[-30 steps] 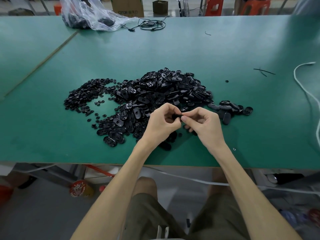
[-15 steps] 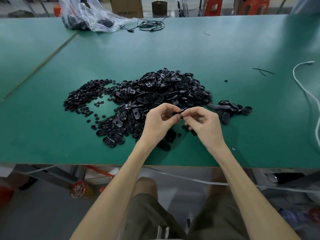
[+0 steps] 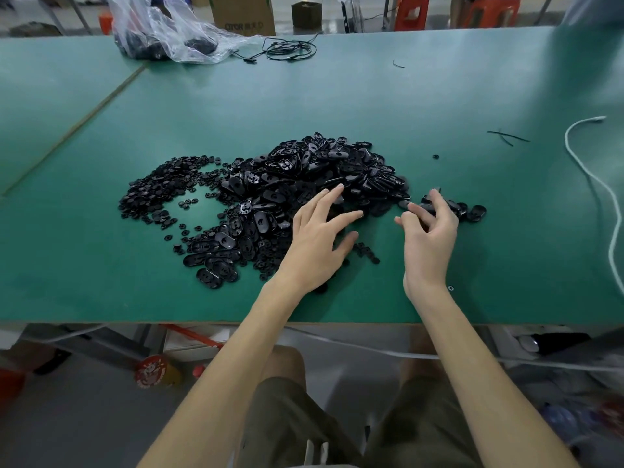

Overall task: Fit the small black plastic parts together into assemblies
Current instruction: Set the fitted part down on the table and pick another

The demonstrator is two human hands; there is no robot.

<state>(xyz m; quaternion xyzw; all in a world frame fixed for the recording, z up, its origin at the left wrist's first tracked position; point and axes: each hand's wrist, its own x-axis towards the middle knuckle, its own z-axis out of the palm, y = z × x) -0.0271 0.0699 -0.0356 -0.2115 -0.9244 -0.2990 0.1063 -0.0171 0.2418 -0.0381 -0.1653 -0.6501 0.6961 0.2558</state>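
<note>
Green table (image 3: 439, 96), seen from the head camera.
- Heap of oval black parts (image 3: 324, 170): centre of the table.
- Small round black parts (image 3: 162, 187): spread just left of the heap, touching it.
- Small cluster of black pieces (image 3: 469, 211): just right of the heap.
- Left hand (image 3: 317, 238): fingers straight and spread, tips on the heap's near edge, grasping nothing.
- Right hand (image 3: 429, 238): fingers loosely bent over the cluster, nothing visibly held.
- Far edge: clear plastic bag (image 3: 162, 32), black cable (image 3: 290, 50).
- Right side: white cord (image 3: 594, 184).
</note>
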